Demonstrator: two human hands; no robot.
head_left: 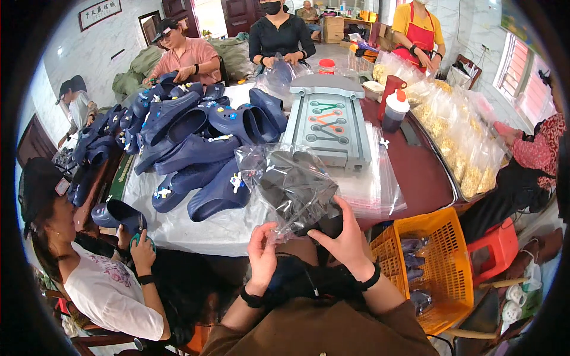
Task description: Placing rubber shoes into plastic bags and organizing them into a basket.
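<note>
Pinching the film between thumb and fingertips, our left grip (263,255) is holding the near left edge of the clear bag (282,193); our right grip (345,243) is closing, thumb in front and fingers behind, on its near right side, by the dark piece (303,175) showing through. We are holding the bag up just on the near side of the grey case (326,127). The film is looking thin, slick and crinkly, so we are expecting it to slip or tear under tugging. The dark piece is seeming light and fairly firm, making it the better hold for bearing weight, though glare is hiding its shape. Left of the grey case, navy clogs (193,151) are lying heaped on the surface (228,231).
</note>
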